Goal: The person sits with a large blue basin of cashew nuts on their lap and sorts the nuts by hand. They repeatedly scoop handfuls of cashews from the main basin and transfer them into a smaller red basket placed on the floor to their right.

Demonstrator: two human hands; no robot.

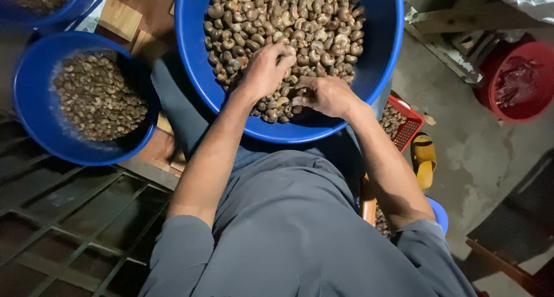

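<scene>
Item: large blue basin (385, 37), propped on my lap and tipped toward me, heaped with raw cashew nuts in shell (288, 20). The heap runs down to the near rim.

Left hand (266, 71): palm down on the near slope of the heap, fingers curled into the nuts and gathering a cluster; what lies under the palm is hidden.

Right hand (328, 95): low at the near edge of the heap, fingertips pinched narrow on what looks like one or two nuts; I cannot tell exactly how many.

Item: second blue basin (34, 124), to my left, holding a shallower layer of paler, smaller pieces (98, 95). Well apart from both hands.

Item: red mesh basket (412, 124), to my right and below the big basin, partly covered by it, some nuts inside.

Item: red tub (539, 78) on the concrete floor, far right; yellow sandal (424, 158) beside my leg.

Risks, as I judge them:
- Basin rests only on my lap; a hard rake could tip it.
- Nuts at the near rim may spill over.
- Loose nuts rolling onto the floor underfoot.
</scene>
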